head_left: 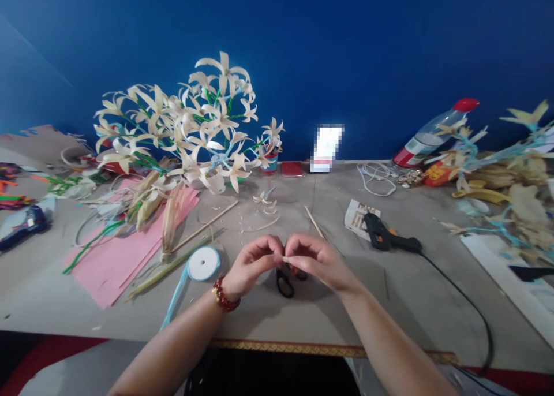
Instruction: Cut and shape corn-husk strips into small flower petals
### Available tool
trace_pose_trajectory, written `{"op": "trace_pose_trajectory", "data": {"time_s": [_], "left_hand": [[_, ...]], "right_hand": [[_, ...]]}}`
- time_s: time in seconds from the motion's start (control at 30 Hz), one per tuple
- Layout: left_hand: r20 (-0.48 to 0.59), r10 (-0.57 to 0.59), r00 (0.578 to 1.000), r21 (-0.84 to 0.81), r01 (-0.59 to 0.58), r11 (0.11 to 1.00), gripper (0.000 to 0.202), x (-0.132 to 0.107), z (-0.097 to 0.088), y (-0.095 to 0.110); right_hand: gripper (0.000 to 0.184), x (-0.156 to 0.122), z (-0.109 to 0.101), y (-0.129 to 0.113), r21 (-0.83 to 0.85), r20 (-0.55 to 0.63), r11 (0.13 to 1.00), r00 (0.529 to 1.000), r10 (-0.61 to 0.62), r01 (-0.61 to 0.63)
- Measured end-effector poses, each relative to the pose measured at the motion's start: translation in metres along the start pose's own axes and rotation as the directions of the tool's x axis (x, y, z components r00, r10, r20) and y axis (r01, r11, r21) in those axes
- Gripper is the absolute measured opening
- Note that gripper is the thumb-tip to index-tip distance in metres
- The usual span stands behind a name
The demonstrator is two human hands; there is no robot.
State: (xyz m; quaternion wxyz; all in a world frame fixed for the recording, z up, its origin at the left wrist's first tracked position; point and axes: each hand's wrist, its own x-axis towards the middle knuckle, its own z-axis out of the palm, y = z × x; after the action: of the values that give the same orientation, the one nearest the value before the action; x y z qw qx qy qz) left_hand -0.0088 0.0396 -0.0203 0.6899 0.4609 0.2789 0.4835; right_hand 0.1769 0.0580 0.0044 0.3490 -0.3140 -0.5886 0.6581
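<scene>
My left hand (254, 260) and my right hand (315, 260) meet above the table, fingertips nearly touching. Between them they pinch a small pale piece (285, 259), which looks like a strip of dried corn husk; most of it is hidden by the fingers. Below the hands lies a pair of scissors (284, 285) with black handles, its blades out of sight. A roll of light blue tape (203, 263) is beside my left wrist, its loose end trailing toward the table edge. Beyond my hands, small husk petals (265, 200) and scraps lie on the grey table.
Cream husk flowers (208, 119) on green and blue stems stand at the back left. Pink paper sheets (130, 251) lie under dried husks (173, 214). At right are a black glue gun (389, 237) with a trailing cord, a leaning bottle (428, 136) and more husks (532, 200).
</scene>
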Motion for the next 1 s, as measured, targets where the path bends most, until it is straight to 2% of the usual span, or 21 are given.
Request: {"op": "trace_pose_trajectory", "data": {"time_s": [0.07, 0.13, 0.3, 0.43, 0.53, 0.67, 0.8, 0.9, 1.0], "left_hand": [[0.0, -0.01, 1.0, 0.025, 0.01, 1.0, 0.013, -0.001, -0.002, -0.002], [0.011, -0.024, 1.0, 0.02, 0.024, 1.0, 0.012, -0.001, -0.002, -0.004], [0.032, -0.006, 0.999, -0.086, 0.009, 0.996, 0.016, 0.0, 0.004, -0.005], [0.012, 0.04, 0.999, -0.158, -0.038, 0.987, 0.02, 0.003, 0.008, -0.002], [0.009, 0.054, 0.998, -0.19, -0.051, 0.98, 0.017, 0.004, 0.007, -0.001], [-0.013, 0.031, 0.999, -0.145, -0.033, 0.989, 0.016, 0.002, 0.003, -0.003], [-0.011, 0.003, 1.0, -0.093, -0.004, 0.996, 0.015, 0.001, 0.002, -0.005], [0.004, 0.012, 1.0, -0.094, -0.011, 0.996, 0.015, 0.002, 0.004, -0.007], [0.022, 0.048, 0.999, -0.146, -0.044, 0.988, 0.017, 0.003, 0.006, -0.007]], "right_hand": [[0.011, 0.0, 0.001, 0.0, -0.072, -0.012, 0.997, 1.0, -0.025, 0.024], [0.012, 0.0, 0.001, 0.003, -0.063, -0.014, 0.998, 1.0, -0.022, 0.021], [0.009, 0.001, -0.004, 0.014, 0.274, 0.03, 0.961, 0.999, 0.044, -0.05], [0.012, 0.005, -0.009, 0.014, 0.522, -0.005, 0.852, 1.0, -0.03, 0.028], [0.011, 0.006, -0.009, 0.011, 0.455, -0.082, 0.887, 0.996, -0.043, 0.075], [0.011, 0.002, -0.002, 0.008, 0.223, -0.021, 0.975, 1.0, 0.01, -0.006], [0.013, -0.001, 0.003, 0.006, 0.055, -0.008, 0.998, 1.0, 0.019, -0.018], [0.014, -0.001, 0.003, 0.007, 0.052, -0.016, 0.999, 1.0, 0.011, -0.01], [0.014, 0.001, 0.0, 0.007, 0.234, -0.026, 0.972, 0.999, 0.024, -0.017]]}}
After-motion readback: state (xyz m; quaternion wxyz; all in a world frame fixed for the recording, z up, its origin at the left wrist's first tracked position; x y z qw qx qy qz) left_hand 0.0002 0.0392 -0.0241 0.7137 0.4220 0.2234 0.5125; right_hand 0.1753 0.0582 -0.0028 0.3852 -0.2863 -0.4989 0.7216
